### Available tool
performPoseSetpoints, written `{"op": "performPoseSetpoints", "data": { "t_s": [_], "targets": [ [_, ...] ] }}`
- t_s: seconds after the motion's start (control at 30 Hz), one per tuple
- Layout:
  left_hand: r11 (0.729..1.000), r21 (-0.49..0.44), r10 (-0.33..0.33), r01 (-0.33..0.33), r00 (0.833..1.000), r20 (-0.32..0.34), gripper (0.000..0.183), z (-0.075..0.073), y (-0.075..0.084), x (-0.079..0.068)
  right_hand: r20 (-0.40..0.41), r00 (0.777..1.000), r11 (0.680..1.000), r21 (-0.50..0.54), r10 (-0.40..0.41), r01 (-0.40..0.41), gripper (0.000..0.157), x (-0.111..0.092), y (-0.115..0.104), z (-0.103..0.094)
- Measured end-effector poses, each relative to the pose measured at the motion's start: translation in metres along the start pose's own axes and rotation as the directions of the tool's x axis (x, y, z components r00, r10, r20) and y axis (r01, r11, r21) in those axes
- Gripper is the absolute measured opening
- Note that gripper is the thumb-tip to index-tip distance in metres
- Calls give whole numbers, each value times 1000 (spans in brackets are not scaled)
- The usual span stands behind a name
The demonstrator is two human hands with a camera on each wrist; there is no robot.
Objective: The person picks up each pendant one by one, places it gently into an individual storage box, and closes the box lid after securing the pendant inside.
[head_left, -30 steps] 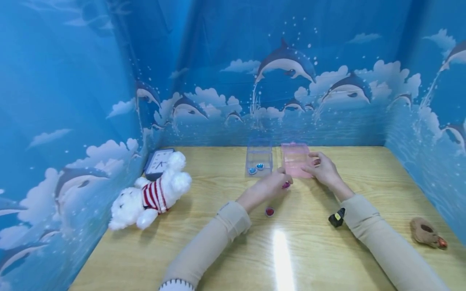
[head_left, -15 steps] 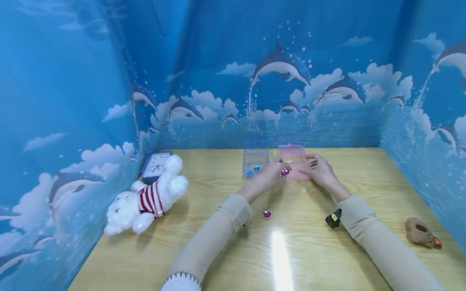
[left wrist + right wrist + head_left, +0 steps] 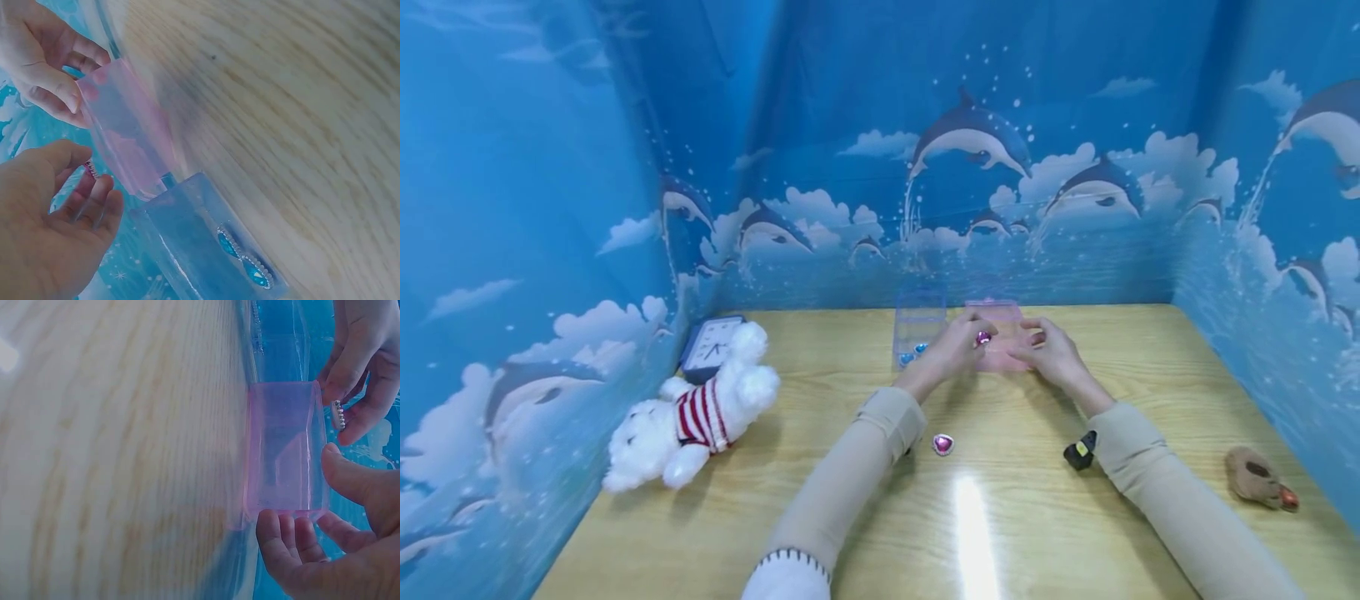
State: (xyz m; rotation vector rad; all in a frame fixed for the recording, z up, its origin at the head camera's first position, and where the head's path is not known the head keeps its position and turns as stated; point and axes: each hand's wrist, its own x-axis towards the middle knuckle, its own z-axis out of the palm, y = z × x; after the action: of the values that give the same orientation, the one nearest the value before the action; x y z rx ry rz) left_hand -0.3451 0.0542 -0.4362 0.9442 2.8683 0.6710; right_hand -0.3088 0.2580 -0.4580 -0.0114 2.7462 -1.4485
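Observation:
Over the pink see-through plastic box (image 3: 1000,360), my left hand (image 3: 953,346) pinches a magenta gem (image 3: 983,337) between thumb and fingertip. The left wrist view shows the beaded edge of this gem. My right hand (image 3: 1054,354) steadies the same box: in the right wrist view its fingers (image 3: 270,534) lie against one end and the thumb is at the rim. Just left stands a blue see-through box (image 3: 919,315) with two blue gems (image 3: 255,272) inside. A pinkish-red gem (image 3: 943,444) with a silvery edge lies on the table, nearer me.
At the left, a white plush bear (image 3: 696,417) in a striped top lies by a square clock (image 3: 713,343). A small black object (image 3: 1080,451) is beside the right sleeve. A brown plush item (image 3: 1255,477) sits far right. Dolphin-print curtains (image 3: 850,167) border the table (image 3: 1037,525).
My left hand has carried the magenta gem away from me, from the near side of the pink box to above it. The right hand stays at the box. The head view has shifted slightly.

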Motion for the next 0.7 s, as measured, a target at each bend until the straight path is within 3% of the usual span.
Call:
{"op": "performPoseSetpoints", "data": {
  "t_s": [0.3, 0.57, 0.7],
  "targets": [
    [999, 38, 36, -36, 999, 18, 35, 3, 1, 13, -6, 1000, 1000, 2, 23, -23, 67, 1, 0, -1],
    [1000, 26, -13, 12, 999, 50, 36, 1, 3, 20, -1, 1000, 1000, 3, 25, -25, 68, 0, -1, 0],
    [997, 64, -44, 41, 998, 52, 36, 1, 2, 23, 0, 1000, 1000, -4, 28, -28, 69, 0, 0, 0]
  ]
}}
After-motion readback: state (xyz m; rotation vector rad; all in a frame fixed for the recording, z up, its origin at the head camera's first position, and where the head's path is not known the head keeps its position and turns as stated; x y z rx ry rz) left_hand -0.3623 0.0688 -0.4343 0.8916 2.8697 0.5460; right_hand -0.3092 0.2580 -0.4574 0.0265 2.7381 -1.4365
